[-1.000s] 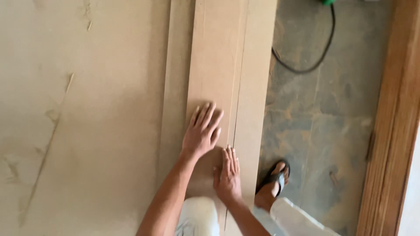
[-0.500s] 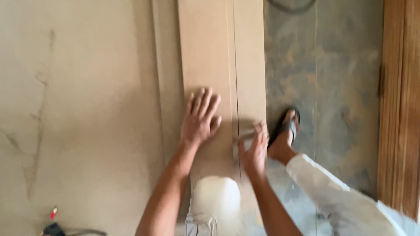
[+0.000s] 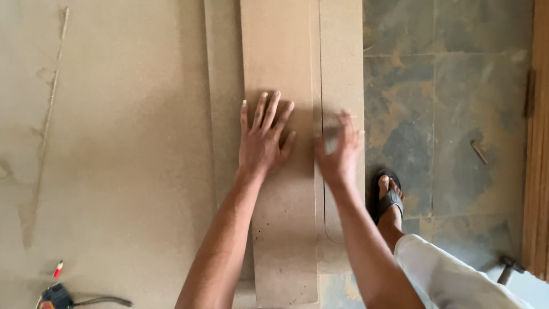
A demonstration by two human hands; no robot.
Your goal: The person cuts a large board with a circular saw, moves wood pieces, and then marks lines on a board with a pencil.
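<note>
My left hand (image 3: 264, 139) lies flat, fingers spread, on a long narrow brown fibreboard strip (image 3: 280, 68) that runs away from me over a large board (image 3: 114, 143). My right hand (image 3: 338, 150), blurred by motion, rests with fingers apart on the neighbouring strip (image 3: 342, 63) to the right, near its cut line. Neither hand grips anything. Another thin strip (image 3: 220, 86) lies just left of the middle one.
My foot in a black sandal (image 3: 389, 197) stands on the grey tiled floor (image 3: 446, 103) right of the strips. A wooden frame (image 3: 537, 143) borders the far right. A red pencil (image 3: 58, 268) and a dark tool (image 3: 57, 297) lie at bottom left; a hammer (image 3: 508, 269) at bottom right.
My right hand has moved up and to the right, onto the right strip. My left hand stays pressed flat on the middle strip. The view has shifted slightly.
</note>
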